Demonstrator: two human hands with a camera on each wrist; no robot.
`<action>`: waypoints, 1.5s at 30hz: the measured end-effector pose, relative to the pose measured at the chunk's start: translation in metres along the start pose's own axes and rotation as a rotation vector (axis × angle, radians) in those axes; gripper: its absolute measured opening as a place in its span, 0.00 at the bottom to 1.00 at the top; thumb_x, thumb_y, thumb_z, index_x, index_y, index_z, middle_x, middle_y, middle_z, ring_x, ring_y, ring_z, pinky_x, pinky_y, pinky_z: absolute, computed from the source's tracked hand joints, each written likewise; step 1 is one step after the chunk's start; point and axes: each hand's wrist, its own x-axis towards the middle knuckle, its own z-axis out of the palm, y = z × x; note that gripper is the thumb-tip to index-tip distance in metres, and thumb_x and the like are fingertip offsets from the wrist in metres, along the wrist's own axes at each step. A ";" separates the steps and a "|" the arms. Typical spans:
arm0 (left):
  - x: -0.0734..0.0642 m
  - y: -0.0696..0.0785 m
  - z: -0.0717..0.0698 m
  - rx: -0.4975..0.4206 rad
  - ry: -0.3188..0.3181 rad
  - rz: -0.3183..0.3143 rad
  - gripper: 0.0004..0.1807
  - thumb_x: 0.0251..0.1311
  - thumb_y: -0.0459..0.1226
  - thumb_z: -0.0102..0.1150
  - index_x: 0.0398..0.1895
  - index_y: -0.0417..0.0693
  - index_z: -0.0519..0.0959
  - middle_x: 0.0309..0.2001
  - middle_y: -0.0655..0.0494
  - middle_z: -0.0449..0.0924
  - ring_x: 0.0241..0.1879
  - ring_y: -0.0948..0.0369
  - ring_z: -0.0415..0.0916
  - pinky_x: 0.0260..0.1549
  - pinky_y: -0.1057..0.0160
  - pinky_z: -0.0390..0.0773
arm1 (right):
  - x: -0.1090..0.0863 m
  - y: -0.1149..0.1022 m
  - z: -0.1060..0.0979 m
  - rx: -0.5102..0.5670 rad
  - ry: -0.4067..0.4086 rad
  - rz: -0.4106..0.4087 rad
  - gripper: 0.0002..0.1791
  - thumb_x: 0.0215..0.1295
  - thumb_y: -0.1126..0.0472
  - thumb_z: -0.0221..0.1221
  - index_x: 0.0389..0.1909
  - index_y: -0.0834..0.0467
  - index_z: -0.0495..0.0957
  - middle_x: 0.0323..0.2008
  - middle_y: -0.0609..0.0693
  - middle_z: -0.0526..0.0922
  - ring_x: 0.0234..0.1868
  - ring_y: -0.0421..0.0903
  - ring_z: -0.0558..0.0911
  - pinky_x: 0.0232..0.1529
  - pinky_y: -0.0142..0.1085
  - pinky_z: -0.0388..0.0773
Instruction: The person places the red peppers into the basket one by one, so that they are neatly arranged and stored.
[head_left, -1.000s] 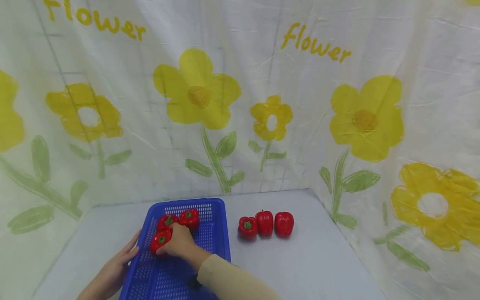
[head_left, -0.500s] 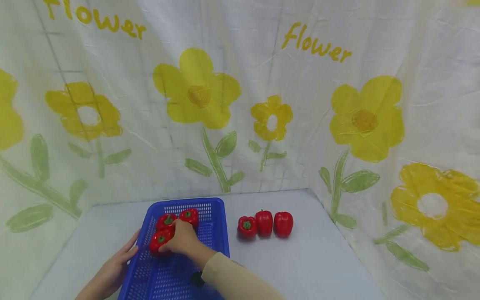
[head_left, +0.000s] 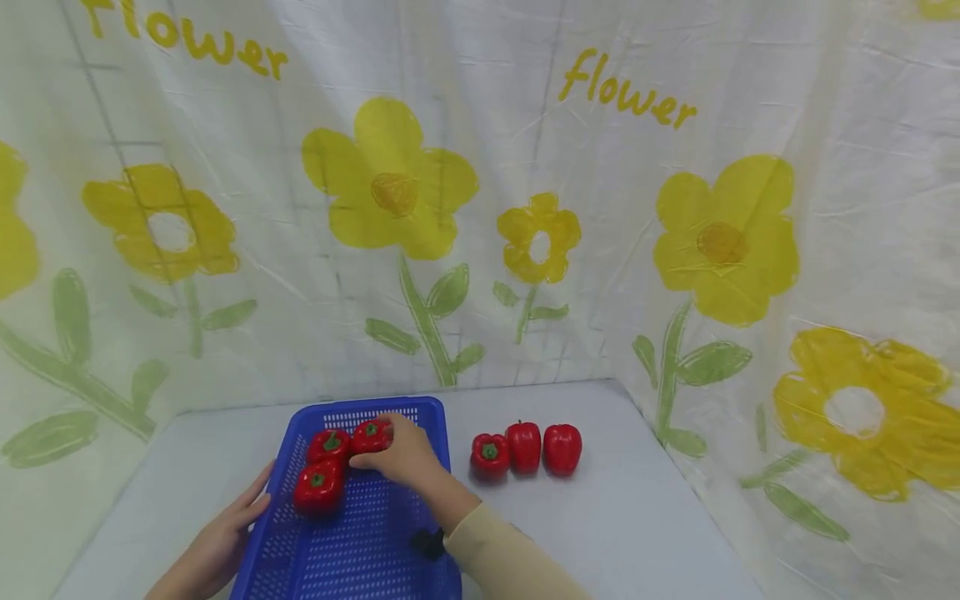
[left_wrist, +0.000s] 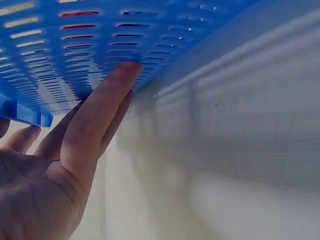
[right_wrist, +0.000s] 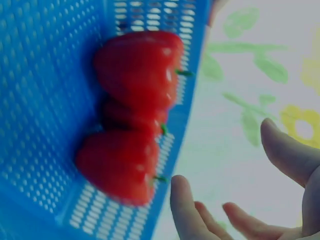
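Observation:
Three red bell peppers sit in the blue perforated plastic basket (head_left: 438, 433): a front one (head_left: 318, 489), a back left one (head_left: 327, 446) and a back right one (head_left: 367, 435). My right hand (head_left: 408, 454) is over the back right pepper, its fingertips overlapping it in the head view. In the right wrist view its spread fingers (right_wrist: 182, 210) stand apart from the peppers, with nothing between them. My left hand (head_left: 225, 537) rests against the basket's left side; the left wrist view shows straight fingers (left_wrist: 100, 107) touching the outer mesh wall (left_wrist: 150, 30).
Three more bell peppers stand in a row on the white table right of the basket: a left one (head_left: 490, 457), a middle one (head_left: 523, 447) and a right one (head_left: 562, 450). A white curtain (head_left: 600, 208) with yellow flowers hangs behind. A dark wrist device (head_left: 429, 543) overlaps the basket.
My right hand has left the front pepper and moved back and to the right, over the back right pepper. The left hand stays at the basket's side.

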 end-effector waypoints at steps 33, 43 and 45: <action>0.000 0.003 0.001 0.066 0.059 -0.037 0.34 0.82 0.49 0.25 0.76 0.71 0.18 0.56 0.93 0.68 0.62 0.61 0.75 0.60 0.45 0.77 | -0.014 0.104 -0.164 -0.084 0.546 0.065 0.36 0.63 0.50 0.68 0.68 0.60 0.70 0.63 0.62 0.76 0.64 0.62 0.73 0.62 0.59 0.73; 0.000 0.003 0.000 0.048 0.046 -0.037 0.34 0.82 0.48 0.25 0.75 0.71 0.18 0.56 0.93 0.69 0.61 0.62 0.76 0.60 0.46 0.77 | -0.003 0.159 -0.193 -0.204 0.524 0.303 0.41 0.68 0.46 0.61 0.72 0.67 0.61 0.65 0.74 0.66 0.64 0.73 0.67 0.61 0.66 0.70; 0.000 0.002 0.000 0.040 0.040 -0.034 0.33 0.82 0.48 0.24 0.75 0.71 0.18 0.56 0.93 0.69 0.61 0.62 0.75 0.60 0.46 0.77 | -0.001 0.169 -0.197 -0.232 0.482 0.345 0.42 0.69 0.44 0.59 0.72 0.70 0.60 0.64 0.75 0.67 0.64 0.74 0.68 0.62 0.65 0.70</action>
